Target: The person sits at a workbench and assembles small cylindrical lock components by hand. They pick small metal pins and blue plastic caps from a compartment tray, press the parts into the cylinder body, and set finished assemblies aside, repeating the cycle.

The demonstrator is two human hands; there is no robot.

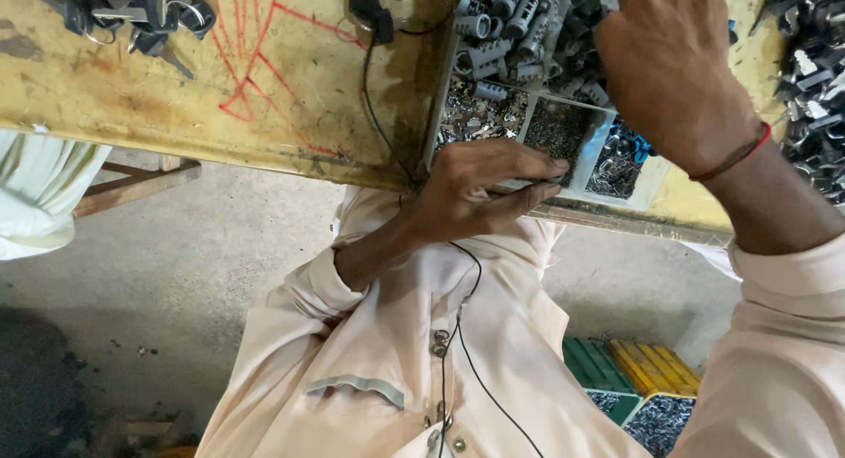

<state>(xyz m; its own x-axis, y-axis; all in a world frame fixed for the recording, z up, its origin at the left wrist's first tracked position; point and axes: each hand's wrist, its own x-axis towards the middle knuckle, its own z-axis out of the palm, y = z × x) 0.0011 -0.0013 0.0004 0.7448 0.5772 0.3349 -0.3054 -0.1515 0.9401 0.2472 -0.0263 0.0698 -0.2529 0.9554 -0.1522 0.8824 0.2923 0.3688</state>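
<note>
Tray (585, 150) of small metal parts sits on yellow workbench (176, 97), partly hidden by right hand (673, 71), whose fingers I cannot tell. Left hand (480, 190) fingers pressed together at tray's near edge, pinching something unclear. Grey concrete floor (176, 273) below.

No labels, signs or screens in view. Only containers: a white divided tray (597, 150) on the yellow surface (176, 88), its compartments filled with small grey metal parts. Low on the floor at lower right, green bins (591, 363) and yellow bins (656, 366), one compartment holding more grey bits.
</note>
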